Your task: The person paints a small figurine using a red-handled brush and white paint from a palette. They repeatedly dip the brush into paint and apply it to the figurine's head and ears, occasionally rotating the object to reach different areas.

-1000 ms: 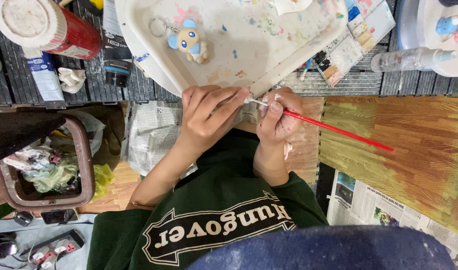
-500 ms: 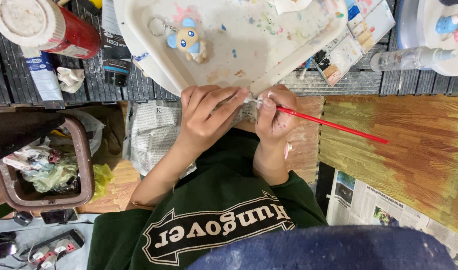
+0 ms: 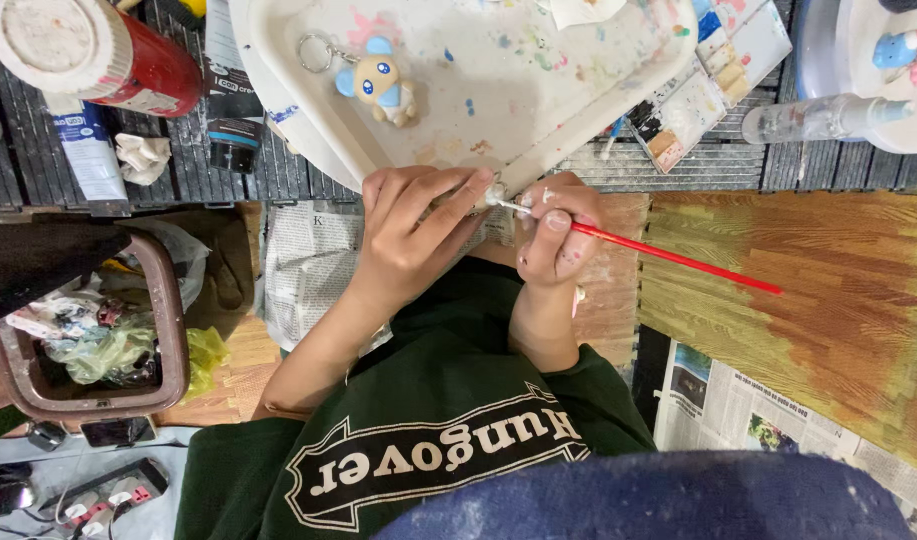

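My left hand point(image 3: 413, 230) is closed around a small object that its fingers hide, just below the edge of a white paint-spattered tray point(image 3: 538, 90). My right hand point(image 3: 556, 235) grips a thin red-handled paintbrush point(image 3: 678, 258), its tip touching the hidden object at my left fingertips. On the tray lies a small figurine keychain point(image 3: 383, 85), cream with blue ears.
A red can with a white lid point(image 3: 88, 50), paint tubes point(image 3: 88, 150) and a paint palette point(image 3: 723, 70) lie on the dark slatted surface. A brown bin point(image 3: 88, 330) full of rubbish stands at left. A clear spray bottle point(image 3: 823, 118) lies at right. Newspaper point(image 3: 313, 270) covers the wooden floor.
The paintbrush handle has swung slightly, its far end dropping a little lower. Both hands stay in place at the tray edge.
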